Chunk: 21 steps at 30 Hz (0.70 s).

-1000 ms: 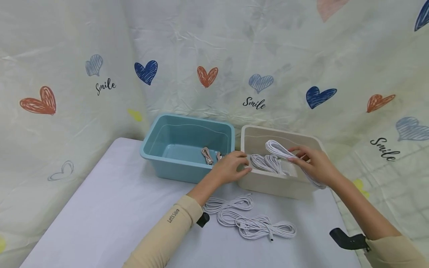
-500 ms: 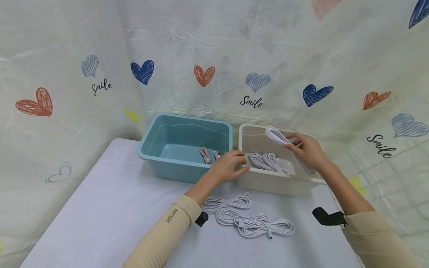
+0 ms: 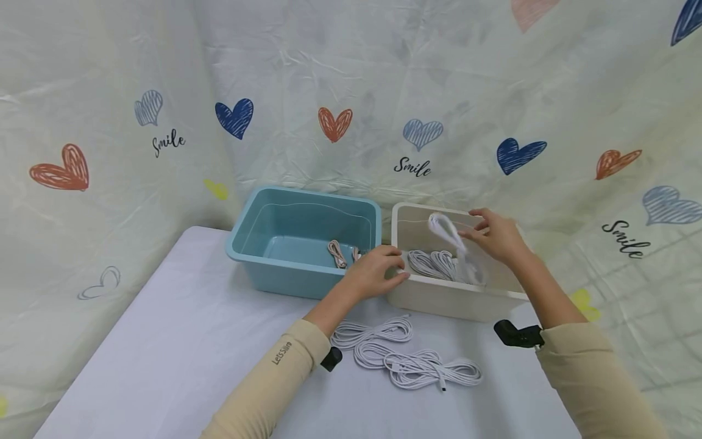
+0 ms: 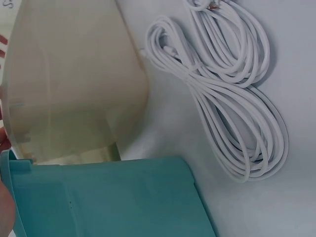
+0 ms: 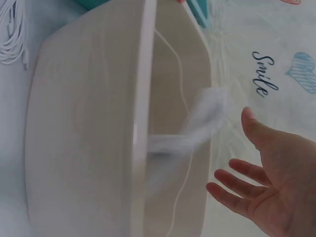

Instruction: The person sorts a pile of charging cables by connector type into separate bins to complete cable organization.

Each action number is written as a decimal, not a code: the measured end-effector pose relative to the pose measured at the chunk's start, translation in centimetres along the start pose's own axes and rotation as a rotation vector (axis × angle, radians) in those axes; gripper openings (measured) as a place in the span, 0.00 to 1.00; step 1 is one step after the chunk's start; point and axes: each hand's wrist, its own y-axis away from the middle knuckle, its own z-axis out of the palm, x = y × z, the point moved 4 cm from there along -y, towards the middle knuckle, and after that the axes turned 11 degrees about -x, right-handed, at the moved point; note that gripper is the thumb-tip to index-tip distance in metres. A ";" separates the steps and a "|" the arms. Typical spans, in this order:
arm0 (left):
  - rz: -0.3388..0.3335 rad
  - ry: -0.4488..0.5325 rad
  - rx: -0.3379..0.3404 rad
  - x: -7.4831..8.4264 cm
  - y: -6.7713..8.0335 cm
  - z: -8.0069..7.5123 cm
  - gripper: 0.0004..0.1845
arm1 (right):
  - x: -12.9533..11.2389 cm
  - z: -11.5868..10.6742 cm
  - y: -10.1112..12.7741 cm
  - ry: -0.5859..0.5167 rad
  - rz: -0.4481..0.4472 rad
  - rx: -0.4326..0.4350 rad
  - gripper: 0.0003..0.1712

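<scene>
A white coiled cable (image 3: 446, 231), blurred by motion, drops into the beige bin (image 3: 444, 299). My right hand (image 3: 496, 238) is just to the right of it with spread fingers; the right wrist view shows a gap between that hand and the blurred cable (image 5: 205, 116). Several white coiled cables (image 3: 430, 264) lie on the bin's floor. My left hand (image 3: 373, 274) rests where the beige bin's left rim meets the right end of the teal bin (image 3: 296, 277), its fingers loosely bent. In the left wrist view only slivers of fingers show at the edge.
More white coiled cables (image 3: 408, 356) lie on the white-covered table (image 3: 181, 341) in front of the bins. Small brownish cables (image 3: 337, 253) lie in the teal bin, partly hidden behind my left hand. A curtain (image 3: 373, 67) printed with hearts hangs behind.
My right hand has moved left and up over the beige bin and let go of the white coiled cable, which now falls. My left hand has stayed at the rims.
</scene>
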 end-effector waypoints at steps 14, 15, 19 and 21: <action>0.003 -0.035 0.013 0.2 0.0 -0.3 0.12 | -1.1 2.9 2.6 -0.078 -0.089 0.051 0.34; 0.003 -0.035 0.014 0.2 0.0 -0.3 0.12 | -1.3 3.1 2.9 -0.077 -0.113 0.073 0.33; 0.003 -0.034 0.016 0.2 0.1 -0.2 0.12 | -2.2 4.3 4.0 -0.040 -0.228 0.171 0.29; 0.001 -0.029 0.016 0.1 0.1 -0.2 0.12 | -2.5 5.0 4.4 -0.029 -0.268 0.207 0.28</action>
